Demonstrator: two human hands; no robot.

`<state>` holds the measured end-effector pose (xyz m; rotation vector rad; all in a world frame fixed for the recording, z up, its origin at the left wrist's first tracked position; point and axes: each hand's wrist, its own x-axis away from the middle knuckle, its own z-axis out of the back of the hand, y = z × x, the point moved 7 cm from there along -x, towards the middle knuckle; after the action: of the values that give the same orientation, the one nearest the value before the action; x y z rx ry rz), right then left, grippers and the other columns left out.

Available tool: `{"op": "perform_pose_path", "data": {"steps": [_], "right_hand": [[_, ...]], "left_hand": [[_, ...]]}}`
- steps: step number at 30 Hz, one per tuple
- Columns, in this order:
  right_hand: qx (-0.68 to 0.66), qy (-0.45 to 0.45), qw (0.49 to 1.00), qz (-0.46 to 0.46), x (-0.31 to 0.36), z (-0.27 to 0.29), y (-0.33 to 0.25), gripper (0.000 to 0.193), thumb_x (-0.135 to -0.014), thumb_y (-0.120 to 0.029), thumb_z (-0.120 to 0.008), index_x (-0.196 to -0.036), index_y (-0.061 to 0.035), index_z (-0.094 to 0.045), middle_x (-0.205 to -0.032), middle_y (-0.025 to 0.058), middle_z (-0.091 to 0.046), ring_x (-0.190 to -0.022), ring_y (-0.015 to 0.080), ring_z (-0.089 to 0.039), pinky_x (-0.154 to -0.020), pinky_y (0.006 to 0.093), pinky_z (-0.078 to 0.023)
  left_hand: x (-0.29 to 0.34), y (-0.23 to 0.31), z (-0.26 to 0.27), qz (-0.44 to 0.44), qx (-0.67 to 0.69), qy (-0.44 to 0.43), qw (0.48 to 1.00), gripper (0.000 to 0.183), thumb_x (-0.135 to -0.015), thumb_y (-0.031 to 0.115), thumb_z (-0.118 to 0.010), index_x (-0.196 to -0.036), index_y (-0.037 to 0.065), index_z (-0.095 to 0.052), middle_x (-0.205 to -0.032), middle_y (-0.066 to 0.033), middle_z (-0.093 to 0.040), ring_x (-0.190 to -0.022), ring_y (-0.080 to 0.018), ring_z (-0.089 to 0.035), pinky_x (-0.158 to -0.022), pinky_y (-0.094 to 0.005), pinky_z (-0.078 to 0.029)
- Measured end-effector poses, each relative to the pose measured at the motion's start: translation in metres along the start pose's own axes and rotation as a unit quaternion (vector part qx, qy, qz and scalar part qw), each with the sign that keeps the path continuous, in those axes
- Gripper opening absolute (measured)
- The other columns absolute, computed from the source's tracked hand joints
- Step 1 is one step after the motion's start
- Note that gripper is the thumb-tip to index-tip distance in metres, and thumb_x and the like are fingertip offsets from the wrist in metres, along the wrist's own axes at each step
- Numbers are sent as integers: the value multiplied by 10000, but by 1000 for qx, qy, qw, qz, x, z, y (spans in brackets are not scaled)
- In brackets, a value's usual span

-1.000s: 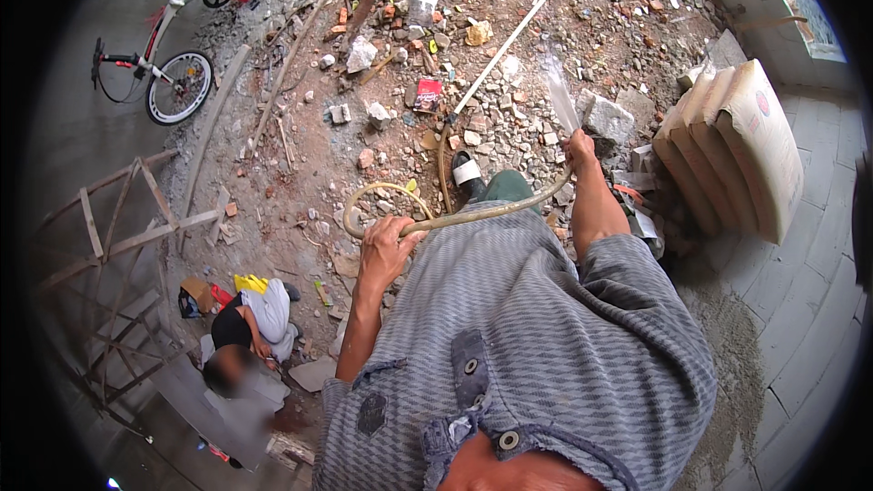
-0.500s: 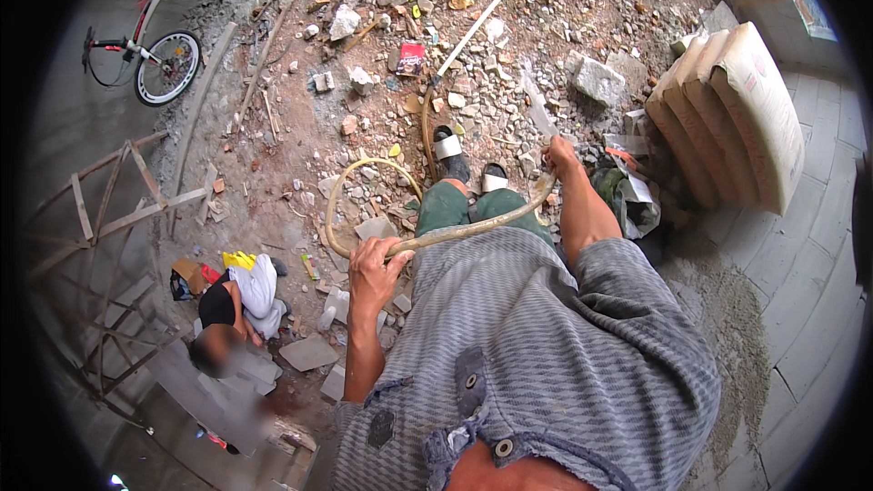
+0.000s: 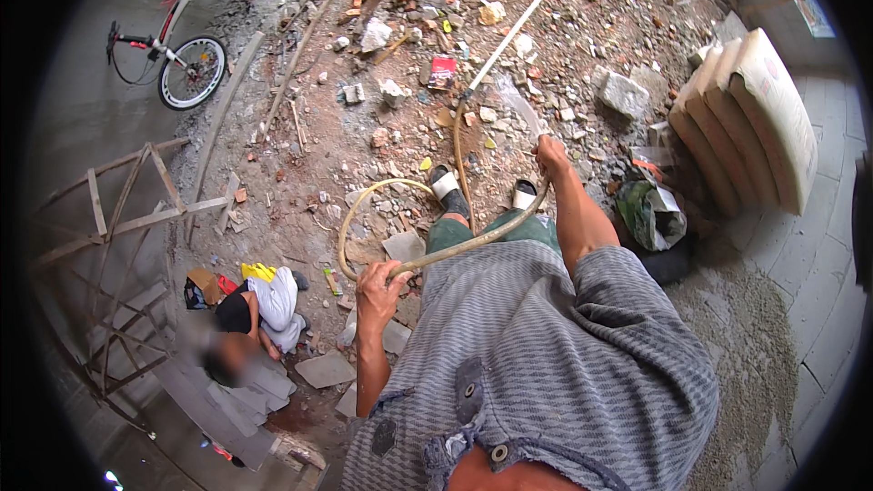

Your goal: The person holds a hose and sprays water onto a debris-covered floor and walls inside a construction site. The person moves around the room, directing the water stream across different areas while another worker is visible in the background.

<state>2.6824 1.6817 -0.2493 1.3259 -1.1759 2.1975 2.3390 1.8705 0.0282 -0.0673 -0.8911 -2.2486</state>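
A yellowish hose (image 3: 477,242) runs across my front, bowed between my two hands. My left hand (image 3: 377,286) is closed around it near my waist, and a loop of the hose hangs beyond that hand. Farther forward, my right hand (image 3: 551,156) grips the hose close to its end, fingers wrapped round it. From that end a clear, whitish stream of water (image 3: 518,105) sprays out over the rubble. Another stretch of hose (image 3: 462,141) lies on the ground ahead of my feet and meets a long white pipe (image 3: 527,18).
Broken stones and bricks cover the ground (image 3: 409,136). Stacked sacks (image 3: 746,123) and a sand heap (image 3: 737,345) lie right. At left are a bicycle (image 3: 193,73), a wooden frame (image 3: 136,223) and a crouching person (image 3: 268,309) beside boards (image 3: 214,409). A concrete chunk (image 3: 624,94) lies ahead.
The view has shifted, so the surroundings appear farther right. My right hand and the water stream have swung slightly left relative to the rubble. Both hands keep their hold on the hose.
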Motion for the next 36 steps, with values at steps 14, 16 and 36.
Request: {"op": "perform_pose_path", "data": {"steps": [14, 16, 36], "right_hand": [[234, -52, 963, 125, 3, -133, -144, 487, -844, -362, -317, -730, 12, -609, -532, 91, -510, -454, 201, -482, -456, 357, -378], [262, -72, 952, 143, 7, -151, -155, 495, -846, -366, -314, -744, 10, -619, -541, 90, -519, -472, 201, -490, -473, 358, -382], [288, -50, 894, 340, 6, -187, -316, 353, -851, -258, -387, -749, 32, -561, -561, 173, -537, -462, 267, -533, -438, 398, -432]], "left_hand": [[-41, -116, 70, -18, 67, 49, 996, 237, -781, 156, -643, -975, 27, -597, -825, -108, -561, -763, -262, -566, -663, -346, -455], [-37, -121, 72, -19, 64, 51, 996, 240, -775, 149, -648, -975, 25, -597, -817, -107, -556, -761, -265, -564, -664, -345, -454], [-92, -84, 74, 65, 89, 116, 987, 236, -774, 149, -626, -986, 48, -602, -888, -125, -581, -844, -312, -552, -745, -388, -434]]}}
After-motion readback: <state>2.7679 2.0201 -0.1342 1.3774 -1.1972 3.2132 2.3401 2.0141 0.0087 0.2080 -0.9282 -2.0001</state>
